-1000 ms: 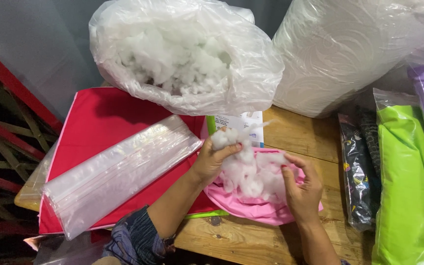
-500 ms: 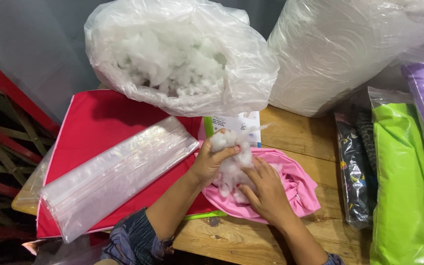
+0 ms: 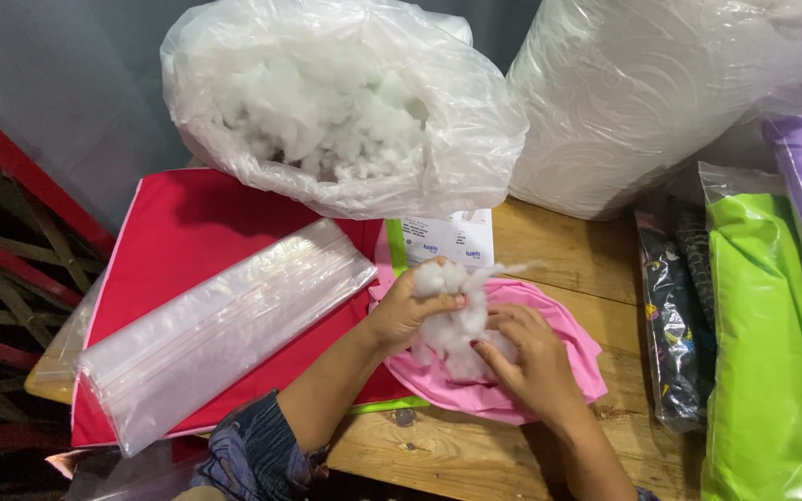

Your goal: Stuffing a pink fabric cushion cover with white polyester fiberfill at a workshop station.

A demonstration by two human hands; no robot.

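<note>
White stuffing tuft [image 3: 452, 311] on pink fabric cover [image 3: 568, 357], near front edge of wooden table [image 3: 475, 455]; little free room, hemmed in on both sides. Left hand [image 3: 407, 311] raised from lower left, fingers closed around top of tuft. Right hand [image 3: 531, 357] bent inward, fingers pressing tuft into cover. Left: clear plastic bag stack [image 3: 220, 329] on red fabric [image 3: 187, 232]. Right: green package [image 3: 772, 353]. Behind: open bag of fibre filling [image 3: 345, 102], very close.

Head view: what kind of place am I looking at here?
Likely a small sewing or craft workshop: a wooden table, a big clear bag of white stuffing, packed coloured fabric, and a pink fabric cover being filled.
</note>
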